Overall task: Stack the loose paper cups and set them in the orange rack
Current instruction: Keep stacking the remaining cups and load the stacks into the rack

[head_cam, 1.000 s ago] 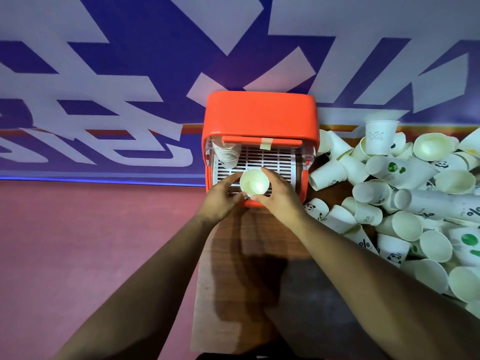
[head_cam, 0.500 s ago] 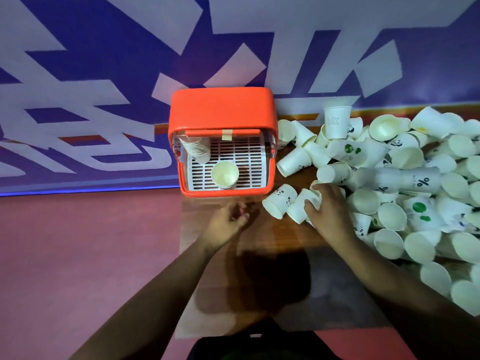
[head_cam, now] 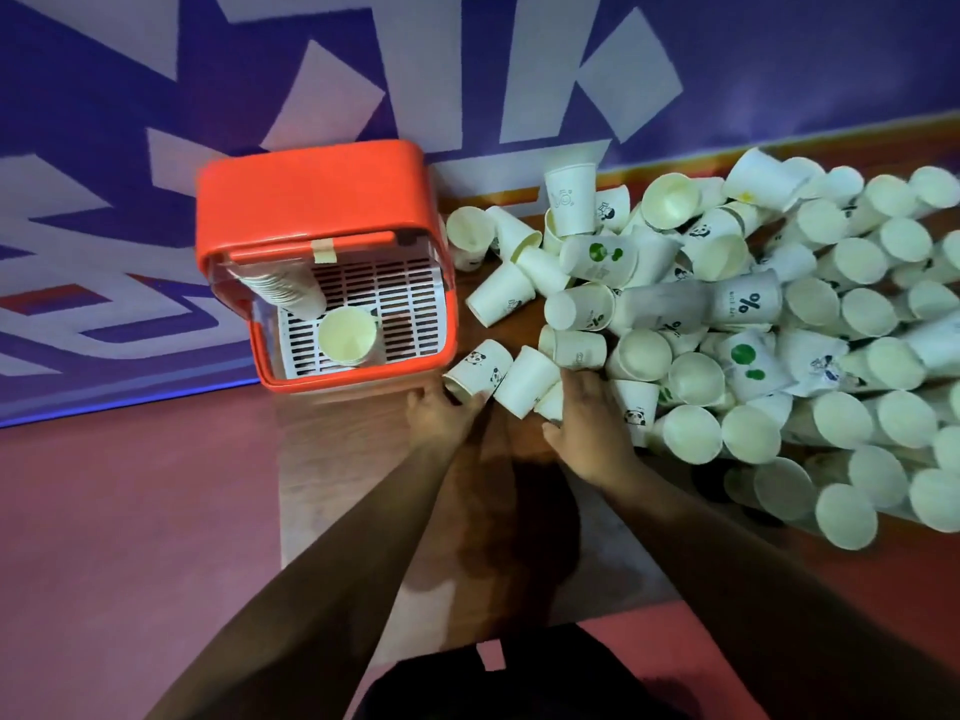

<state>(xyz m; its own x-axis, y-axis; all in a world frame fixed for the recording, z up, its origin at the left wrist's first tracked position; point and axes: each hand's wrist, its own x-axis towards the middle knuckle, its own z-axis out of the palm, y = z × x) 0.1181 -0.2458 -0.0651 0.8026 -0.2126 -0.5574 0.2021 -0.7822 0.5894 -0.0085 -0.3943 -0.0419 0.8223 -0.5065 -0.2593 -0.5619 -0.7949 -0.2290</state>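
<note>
The orange rack (head_cam: pixel 317 200) stands at the table's far left, with a white slatted tray (head_cam: pixel 410 309) inside. An upright stack of paper cups (head_cam: pixel 346 335) sits at the tray's front, and a second stack (head_cam: pixel 291 293) leans at its back left. Loose white paper cups (head_cam: pixel 753 314) are heaped to the right. My left hand (head_cam: pixel 441 415) curls its fingers at the mouth of a panda-print cup (head_cam: pixel 480 371) lying on its side. My right hand (head_cam: pixel 587 423) reaches into the pile's near-left edge and holds a small cup (head_cam: pixel 550 402) between thumb and fingers.
The wooden table (head_cam: pixel 363 459) is narrow, and its left edge runs just below the rack. Red floor (head_cam: pixel 130 511) lies to the left. A blue and white printed wall (head_cam: pixel 467 70) rises right behind the rack and the pile.
Both hands left the cup stack standing in the rack. The right hand moved right into the pile; the left hand followed to the panda-print cup. My view shifted right.
</note>
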